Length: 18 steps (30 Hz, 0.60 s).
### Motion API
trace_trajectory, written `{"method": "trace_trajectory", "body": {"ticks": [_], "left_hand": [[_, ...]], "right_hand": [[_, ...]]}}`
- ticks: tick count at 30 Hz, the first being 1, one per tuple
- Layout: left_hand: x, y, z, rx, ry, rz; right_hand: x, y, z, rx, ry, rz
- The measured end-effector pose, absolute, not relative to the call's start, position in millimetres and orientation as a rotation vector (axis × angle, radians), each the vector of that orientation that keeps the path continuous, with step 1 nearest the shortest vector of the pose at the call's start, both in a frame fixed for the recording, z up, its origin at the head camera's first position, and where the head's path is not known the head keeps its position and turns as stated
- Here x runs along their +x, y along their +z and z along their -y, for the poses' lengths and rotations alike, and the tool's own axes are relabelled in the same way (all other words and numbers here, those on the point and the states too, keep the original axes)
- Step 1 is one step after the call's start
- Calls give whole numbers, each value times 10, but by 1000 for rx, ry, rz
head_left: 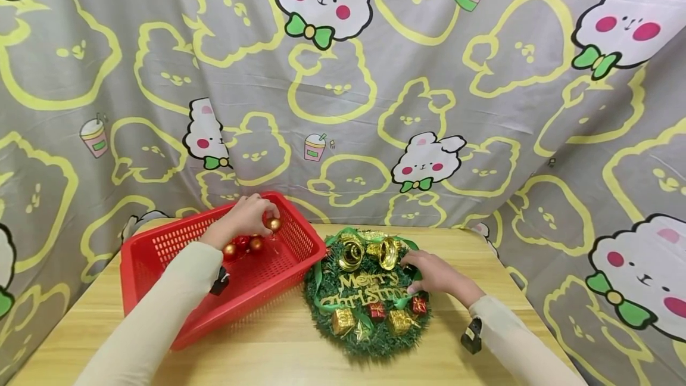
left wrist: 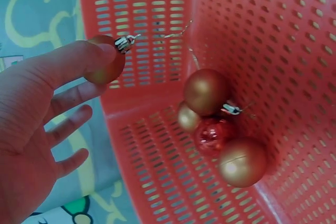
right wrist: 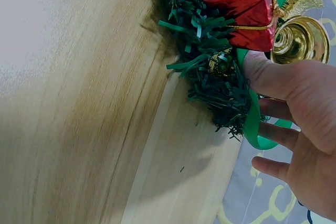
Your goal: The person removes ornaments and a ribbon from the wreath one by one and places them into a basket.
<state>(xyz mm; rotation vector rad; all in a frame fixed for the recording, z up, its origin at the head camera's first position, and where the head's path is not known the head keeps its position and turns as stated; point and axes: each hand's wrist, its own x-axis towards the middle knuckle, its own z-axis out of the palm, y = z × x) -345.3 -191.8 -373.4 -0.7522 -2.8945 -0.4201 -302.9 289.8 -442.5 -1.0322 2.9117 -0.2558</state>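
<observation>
My left hand (head_left: 241, 219) is above the red plastic basket (head_left: 241, 308), pinching a gold bauble (left wrist: 116, 67) between thumb and index finger. The bauble's silver cap and thin wire loop point away from the hand; the other fingers are spread. At the right side of a green Christmas wreath (head_left: 370, 344), my right hand (head_left: 436, 273) grips the edge, with the thumb beside a red gift box (right wrist: 247, 19) and fingers by a green ribbon (right wrist: 253, 124). Gold "Merry Christmas" lettering (head_left: 370, 282) crosses the wreath's middle, below two gold bells (head_left: 351, 253).
Inside the basket lie several more ornaments, among them a matte gold bauble (left wrist: 241, 163) and a shiny red bauble (left wrist: 212, 136). Basket and wreath stand side by side on a wooden table (head_left: 268, 356). A grey cartoon-print curtain (head_left: 343, 94) hangs behind.
</observation>
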Motion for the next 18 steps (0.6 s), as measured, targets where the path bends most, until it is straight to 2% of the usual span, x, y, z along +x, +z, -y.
{"method": "trace_trajectory", "body": {"ticks": [18], "left_hand": [[-3519,-4014,1982,-705,-432,2915]], "right_hand": [[-3044,-4430,-2875,-1050,-247,-2913]]}}
